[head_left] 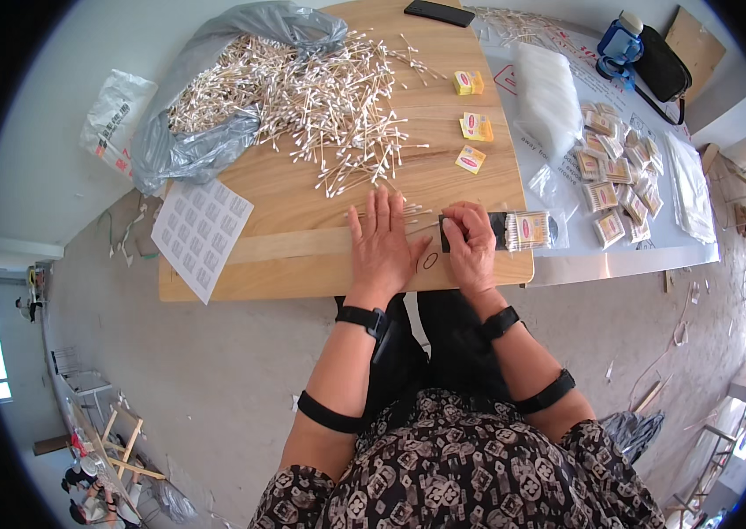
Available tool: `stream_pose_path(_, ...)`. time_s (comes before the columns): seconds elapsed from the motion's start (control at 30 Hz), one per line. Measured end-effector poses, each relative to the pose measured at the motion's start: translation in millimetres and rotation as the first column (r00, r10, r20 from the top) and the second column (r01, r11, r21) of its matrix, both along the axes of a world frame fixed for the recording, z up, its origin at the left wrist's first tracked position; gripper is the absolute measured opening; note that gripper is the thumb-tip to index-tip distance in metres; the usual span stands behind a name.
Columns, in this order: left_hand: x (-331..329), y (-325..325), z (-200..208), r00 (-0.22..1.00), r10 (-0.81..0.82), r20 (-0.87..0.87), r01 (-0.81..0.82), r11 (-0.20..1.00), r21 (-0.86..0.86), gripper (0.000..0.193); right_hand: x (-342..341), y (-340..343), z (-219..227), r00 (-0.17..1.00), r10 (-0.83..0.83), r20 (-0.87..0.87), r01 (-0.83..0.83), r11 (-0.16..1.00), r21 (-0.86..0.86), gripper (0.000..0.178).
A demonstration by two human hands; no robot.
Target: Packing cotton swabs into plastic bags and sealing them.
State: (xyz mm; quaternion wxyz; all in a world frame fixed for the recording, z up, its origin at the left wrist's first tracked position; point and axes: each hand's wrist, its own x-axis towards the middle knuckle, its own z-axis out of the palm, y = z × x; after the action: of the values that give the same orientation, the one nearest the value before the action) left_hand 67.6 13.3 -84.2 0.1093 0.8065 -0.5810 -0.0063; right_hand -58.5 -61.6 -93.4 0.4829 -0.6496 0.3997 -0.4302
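Observation:
My left hand [379, 242] lies flat on the wooden table [302, 251], fingers spread. Its fingertips are beside a few loose cotton swabs [411, 212]. My right hand [471, 242] is curled closed over a flat black piece [500, 226] near the table's front right. From the right end of that piece extends a clear packet of cotton swabs [528, 230] with a yellowish label. Part of the black piece is hidden under my fingers. A big heap of cotton swabs [337, 106] spills from a grey plastic bag [205, 159] at the far left.
Three small yellow label cards [470, 160] lie in a column on the right. A sheet of printed stickers [203, 231] sits at the left edge. On the grey side surface are several filled swab packs [606, 196], clear bags [547, 101] and a blue bottle [621, 42]. A phone [439, 12] lies far back.

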Motion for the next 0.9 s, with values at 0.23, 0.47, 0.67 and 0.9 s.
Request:
stream_pose_path(0.23,-27.0,11.2,-3.5,0.997,-0.017,-0.080,0.019,0.999,0.037,0.075,0.5,7.6,-11.0,0.971,0.035,0.238,-0.058,0.994,0.093,0.026)
stream_pose_path(0.47,8.2,25.6,-16.2,0.864,0.052,-0.500,-0.281,0.875,-0.394,0.055,1.0,11.3,-13.8,0.952,0.047,0.303,-0.101,0.981,0.164,0.032)
stream_pose_path(0.67,-5.8,20.5,-19.1,0.818,-0.018,-0.575,-0.278,0.863,-0.422,0.049,10.4,25.9,-9.9,0.948,0.060,0.312,-0.116,0.980,0.162,0.034)
stream_pose_path(0.9,-16.5,15.4,-11.1,0.731,-0.150,-0.666,-0.167,0.907,-0.388,0.057,12.0,25.2,-14.0,0.936,0.055,0.347,-0.137,0.966,0.218,0.034)
